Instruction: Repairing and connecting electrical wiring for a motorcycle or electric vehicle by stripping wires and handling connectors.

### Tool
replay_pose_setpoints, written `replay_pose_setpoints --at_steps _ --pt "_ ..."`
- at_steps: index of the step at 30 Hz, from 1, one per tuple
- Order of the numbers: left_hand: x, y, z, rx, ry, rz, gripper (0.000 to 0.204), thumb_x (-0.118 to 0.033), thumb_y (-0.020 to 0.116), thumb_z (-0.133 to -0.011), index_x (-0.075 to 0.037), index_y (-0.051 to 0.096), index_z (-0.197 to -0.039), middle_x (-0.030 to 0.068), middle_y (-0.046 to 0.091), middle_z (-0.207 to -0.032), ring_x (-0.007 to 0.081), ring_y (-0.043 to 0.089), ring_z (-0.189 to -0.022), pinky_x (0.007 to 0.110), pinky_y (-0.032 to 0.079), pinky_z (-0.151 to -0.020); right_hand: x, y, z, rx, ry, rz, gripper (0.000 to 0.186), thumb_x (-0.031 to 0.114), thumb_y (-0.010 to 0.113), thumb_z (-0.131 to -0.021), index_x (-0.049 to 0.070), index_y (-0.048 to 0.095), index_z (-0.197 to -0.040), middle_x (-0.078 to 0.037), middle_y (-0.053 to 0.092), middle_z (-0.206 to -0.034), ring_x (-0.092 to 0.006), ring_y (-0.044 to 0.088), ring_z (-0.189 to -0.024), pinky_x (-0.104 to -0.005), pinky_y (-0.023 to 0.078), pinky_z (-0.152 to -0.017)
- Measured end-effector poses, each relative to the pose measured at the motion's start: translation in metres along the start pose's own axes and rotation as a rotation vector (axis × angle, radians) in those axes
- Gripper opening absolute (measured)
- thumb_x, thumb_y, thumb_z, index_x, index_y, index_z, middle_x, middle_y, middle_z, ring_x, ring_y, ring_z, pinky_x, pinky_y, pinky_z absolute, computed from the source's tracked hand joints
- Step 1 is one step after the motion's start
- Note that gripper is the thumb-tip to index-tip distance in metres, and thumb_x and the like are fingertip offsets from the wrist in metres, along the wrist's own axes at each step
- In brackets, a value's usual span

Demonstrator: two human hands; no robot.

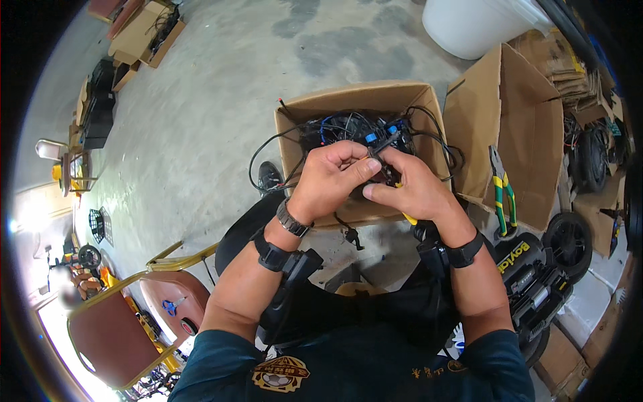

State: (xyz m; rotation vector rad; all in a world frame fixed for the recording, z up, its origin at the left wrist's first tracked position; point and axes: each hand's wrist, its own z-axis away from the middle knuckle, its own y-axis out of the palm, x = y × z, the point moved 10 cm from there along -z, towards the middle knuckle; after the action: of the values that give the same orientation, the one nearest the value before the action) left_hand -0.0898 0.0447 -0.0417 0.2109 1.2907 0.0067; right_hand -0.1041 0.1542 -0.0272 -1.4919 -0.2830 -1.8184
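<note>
— While I watch remotely, what could go wrong?

— The left hand [338,171] pinches a slim black strip-like part [388,141] above an open brown cardboard box [355,94]; the right hand [412,189] curls beside it, its grip hidden from me. Thin black cable loops [251,167] overhang the box, so tugging could snag them.

— Room?

— A second brown cardboard box [472,110] crowds the right; grey concrete floor [228,100] opens ahead-left.

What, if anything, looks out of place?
Cables spill over both sides of their cardboard box, looping untidily outside it. Scissors lie on a chair seat, an odd spot for a tool. Dark patches mark the floor; can't tell if they're wet.
</note>
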Motion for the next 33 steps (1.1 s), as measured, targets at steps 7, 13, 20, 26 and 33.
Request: replay_pose_setpoints --at_steps 7,13,20,26,33 --pt "-0.002 0.016 0.005 0.157 0.001 -0.166 0.016 -0.017 0.071 -0.086 -0.002 0.067 -0.087 -0.0009 0.065 -0.079 0.0051 0.056 -0.072 0.021 0.046 -0.065 -0.006 0.005 0.002 0.122 -0.046 -0.134 0.031 0.019 0.073 -0.076 0.001 0.064 -0.100 -0.010 0.066 -0.088 -0.0142 0.059 -0.081 -0.0303 0.048 -0.077" --pt "0.015 0.017 0.010 0.230 -0.100 -0.185 0.020 -0.022 0.073 -0.085 -0.002 0.069 -0.084 -0.0024 0.061 -0.069 0.0041 0.052 -0.065 0.022 0.043 -0.057 -0.002 0.004 0.009 0.161 -0.082 -0.155 0.024 0.015 0.077 -0.076 0.002 0.062 -0.090 -0.002 0.062 -0.080 -0.0079 0.055 -0.079 -0.0267 0.046 -0.073" --pt "0.017 0.029 0.022 0.355 -0.120 0.033 0.014 -0.013 0.064 -0.092 -0.001 0.068 -0.086 -0.0017 0.062 -0.072 0.0045 0.051 -0.065 0.022 0.042 -0.056 -0.011 0.019 0.025 0.309 -0.006 -0.366 0.022 0.012 0.076 -0.077 0.002 0.059 -0.088 0.000 0.058 -0.078 -0.0074 0.051 -0.077 -0.0266 0.044 -0.070" --pt "0.032 0.040 0.041 0.466 -0.295 -0.011 0.016 -0.015 0.064 -0.092 -0.001 0.070 -0.087 -0.0041 0.060 -0.070 0.0036 0.048 -0.064 0.022 0.041 -0.057 -0.006 0.037 0.044 0.370 -0.123 -0.272 0.022 0.013 0.074 -0.078 0.002 0.058 -0.088 -0.003 0.058 -0.076 -0.0101 0.051 -0.075 -0.0286 0.045 -0.069" --pt "0.062 0.048 0.064 0.512 -0.313 -0.337 0.027 -0.024 0.067 -0.090 -0.001 0.066 -0.076 0.0000 0.052 -0.058 0.0053 0.042 -0.057 0.027 0.037 -0.051 -0.026 0.053 0.070 0.351 0.021 -0.219 0.021 0.017 0.072 -0.082 0.003 0.056 -0.085 -0.008 0.054 -0.070 -0.0143 0.047 -0.064 -0.0318 0.043 -0.061"
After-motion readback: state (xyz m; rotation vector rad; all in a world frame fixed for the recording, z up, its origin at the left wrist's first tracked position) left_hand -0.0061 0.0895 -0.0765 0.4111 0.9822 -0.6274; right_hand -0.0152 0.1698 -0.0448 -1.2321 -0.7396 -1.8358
